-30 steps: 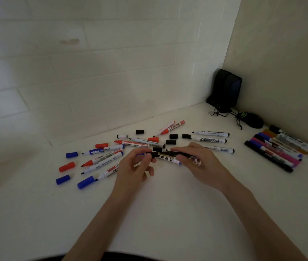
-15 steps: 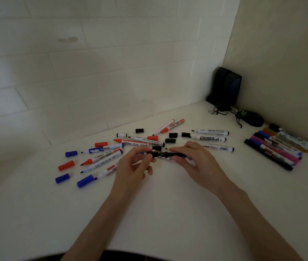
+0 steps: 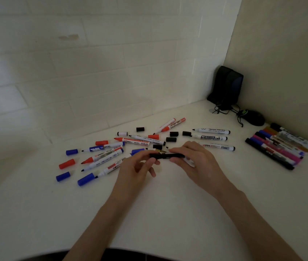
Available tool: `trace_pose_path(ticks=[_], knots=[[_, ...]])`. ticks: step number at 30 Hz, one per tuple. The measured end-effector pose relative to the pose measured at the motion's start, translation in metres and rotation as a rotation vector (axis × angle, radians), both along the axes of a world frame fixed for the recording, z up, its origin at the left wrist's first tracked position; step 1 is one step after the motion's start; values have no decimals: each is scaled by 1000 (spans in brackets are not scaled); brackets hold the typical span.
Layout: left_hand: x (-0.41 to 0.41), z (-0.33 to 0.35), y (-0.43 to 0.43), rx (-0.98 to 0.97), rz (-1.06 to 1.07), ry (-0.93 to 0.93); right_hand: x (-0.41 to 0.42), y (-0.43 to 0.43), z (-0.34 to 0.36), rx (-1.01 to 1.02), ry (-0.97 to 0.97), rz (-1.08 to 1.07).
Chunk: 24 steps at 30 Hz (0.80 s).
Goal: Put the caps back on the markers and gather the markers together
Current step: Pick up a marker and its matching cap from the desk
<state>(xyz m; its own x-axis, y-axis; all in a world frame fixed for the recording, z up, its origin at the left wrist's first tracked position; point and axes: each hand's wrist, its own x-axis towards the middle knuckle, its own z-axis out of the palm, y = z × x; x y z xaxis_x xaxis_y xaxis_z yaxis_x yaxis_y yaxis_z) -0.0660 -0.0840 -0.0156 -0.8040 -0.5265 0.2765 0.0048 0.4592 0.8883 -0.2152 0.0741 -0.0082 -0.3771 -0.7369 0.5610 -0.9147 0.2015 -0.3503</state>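
Observation:
A black marker (image 3: 165, 155) is held level just above the white table between both hands. My left hand (image 3: 137, 168) pinches its left, cap end. My right hand (image 3: 196, 162) grips its barrel on the right. Behind the hands lie several uncapped markers (image 3: 140, 141) with red, blue and black tips. Loose caps are scattered among them: blue caps (image 3: 85, 179), red caps (image 3: 67, 163) and black caps (image 3: 171, 139). A row of capped markers (image 3: 279, 147) lies gathered side by side at the right.
The white table (image 3: 149, 213) meets a tiled wall behind and a plain wall on the right. A black speaker (image 3: 226, 87) stands in the far corner, with a black mouse (image 3: 253, 119) and cords beside it.
The black marker has risen slightly off the pile and my hands have drawn closer along it, the left end now pushed against the barrel. The view has tilted down a little.

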Motion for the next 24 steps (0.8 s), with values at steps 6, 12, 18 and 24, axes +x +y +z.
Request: trace_pose_path(ticks=[6, 12, 18, 24], knots=[[2, -1, -3, -275, 38, -36, 0, -2, -8, -41, 83, 11], [4, -1, -1, -280, 58, 16, 5, -7, -15, -91, 91, -8], [2, -3, -3, -222, 54, -3, 14, -9, -16, -90, 91, -51], [2, -4, -1, -222, 47, -9, 11, -7, -16, -66, 84, -49]])
